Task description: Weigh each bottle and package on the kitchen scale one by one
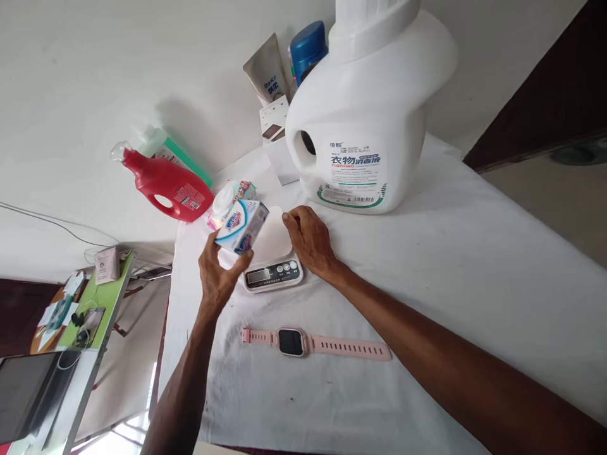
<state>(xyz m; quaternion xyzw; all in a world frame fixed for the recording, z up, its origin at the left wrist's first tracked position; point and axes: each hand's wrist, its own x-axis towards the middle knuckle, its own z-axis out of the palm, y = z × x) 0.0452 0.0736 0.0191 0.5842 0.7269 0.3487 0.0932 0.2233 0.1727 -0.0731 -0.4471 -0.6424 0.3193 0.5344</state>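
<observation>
Far left, off the surface: a green side table (107, 297) with clutter is sitting below, not involved. A red plastic detergent bottle (165, 186) is lying on its side at the back-left corner of the white cloth-covered surface (450, 265), a green-and-white pouch (173, 151) behind it.

Left hand (215, 275) is holding a small white-and-blue cardboard box (241, 226) up in the air, tilted, just over the left edge of the small white digital kitchen scale (272, 256). Grip: thumb on the near face, fingers wrapped round the underside, closed on the box. Box isn't touching the platform as far as I can tell. A wipes-style pack with a white flip lid (227, 202) is sitting just behind it.

Right hand (310, 240) is resting on the scale's right side, fingers curled loosely, fingertips touching the platform's far edge. Holding nothing, looks like it's steadying the scale.

Step in hand, my read: box is being brought to the scale for weighing. Next move calls for lowering it flat onto the platform centre, releasing, and pulling the right hand clear so it isn't loading the reading.

Near edge: a pink-strapped smartwatch (291, 342) is lying flat, unbuckled, untouched. Back right: a large white plastic laundry detergent jug (365, 120) is standing upright, with a tube, a blue cap and small cartons behind.
</observation>
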